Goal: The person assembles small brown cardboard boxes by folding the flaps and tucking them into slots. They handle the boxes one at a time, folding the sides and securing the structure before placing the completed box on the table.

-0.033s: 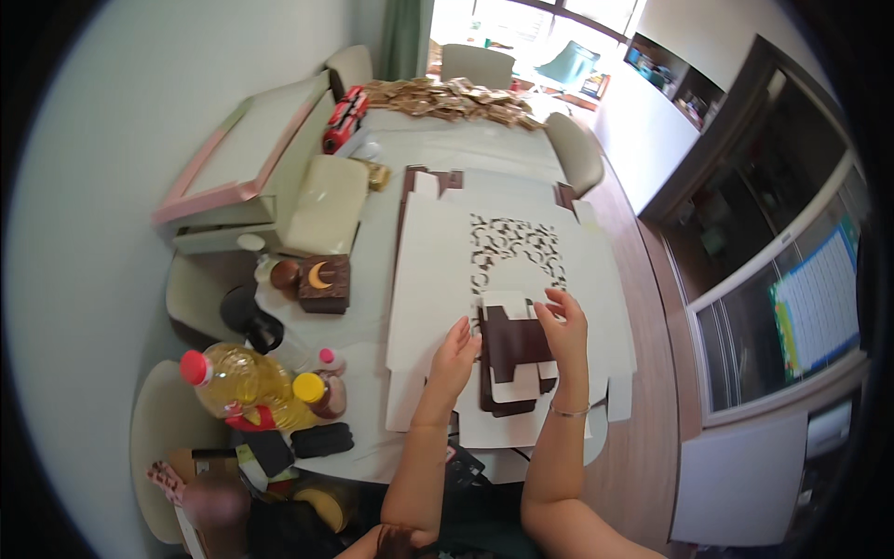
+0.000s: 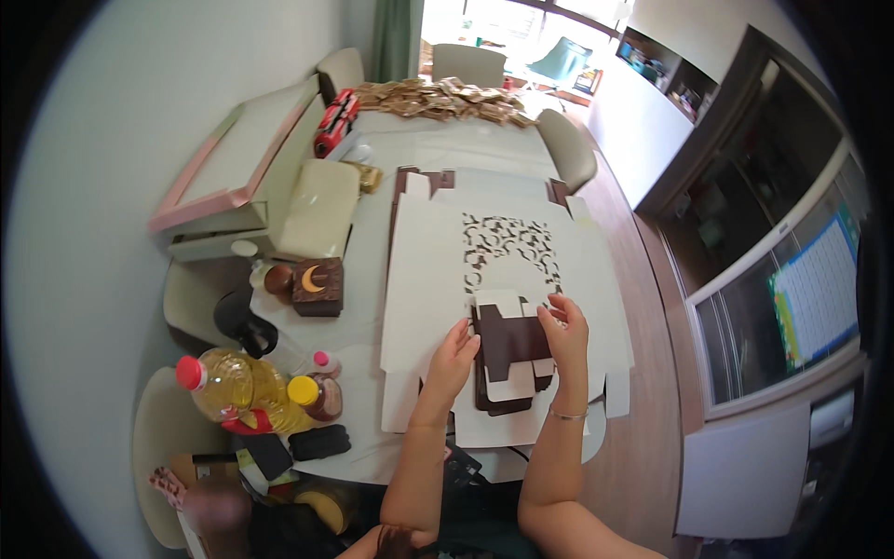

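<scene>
A big yellow oil bottle (image 2: pixel 233 387) stands far left on the surface (image 2: pixel 358 289). The left hand (image 2: pixel 456 359) lies flat, fingers spread, on the small brown box piece (image 2: pixel 510 359). The right hand (image 2: pixel 566 326) pinches its top edge. Best to fold slowly along the lines, holding it still on the big white card sheet (image 2: pixel 438 270).

Two bare forearms with no sleeves showing. The right hand (image 2: pixel 566 328) has a thin silver bracelet (image 2: pixel 566 415) around its wrist. The left hand (image 2: pixel 453 359) wears nothing on hand or wrist. No gloves on either.
</scene>
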Tool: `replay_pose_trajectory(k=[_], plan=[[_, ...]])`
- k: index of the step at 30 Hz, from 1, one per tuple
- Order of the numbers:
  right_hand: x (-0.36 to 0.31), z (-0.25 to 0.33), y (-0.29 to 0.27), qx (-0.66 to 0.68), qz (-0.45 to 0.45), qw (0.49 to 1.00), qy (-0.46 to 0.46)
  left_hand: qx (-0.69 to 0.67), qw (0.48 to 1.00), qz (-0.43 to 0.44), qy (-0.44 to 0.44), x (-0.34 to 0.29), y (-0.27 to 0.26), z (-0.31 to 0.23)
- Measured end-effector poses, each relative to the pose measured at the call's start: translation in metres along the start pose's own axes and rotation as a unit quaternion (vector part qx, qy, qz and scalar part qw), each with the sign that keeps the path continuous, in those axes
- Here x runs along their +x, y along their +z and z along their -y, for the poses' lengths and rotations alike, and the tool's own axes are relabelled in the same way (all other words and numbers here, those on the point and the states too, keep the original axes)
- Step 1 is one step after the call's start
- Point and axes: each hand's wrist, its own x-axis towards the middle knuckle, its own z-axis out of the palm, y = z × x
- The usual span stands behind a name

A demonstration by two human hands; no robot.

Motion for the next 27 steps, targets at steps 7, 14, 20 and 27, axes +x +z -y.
replay_pose_trajectory(k=[7,14,20,27], plan=[[-0.035,-0.053,0.001,-0.024,-0.012,0.997,0.076,0.060,0.998,0.018,-0.022,-0.006,0.032,-0.001],[-0.045,-0.015,0.004,-0.045,-0.024,0.999,0.003,0.039,0.999,-0.032,0.013,-0.007,0.041,0.001],[-0.056,-0.021,0.013,-0.174,-0.002,0.983,-0.050,-0.007,0.999,-0.028,0.018,-0.008,0.039,0.006],[-0.054,0.018,0.001,0.175,0.014,0.984,0.013,-0.030,0.996,-0.072,0.030,-0.014,0.036,-0.001]])
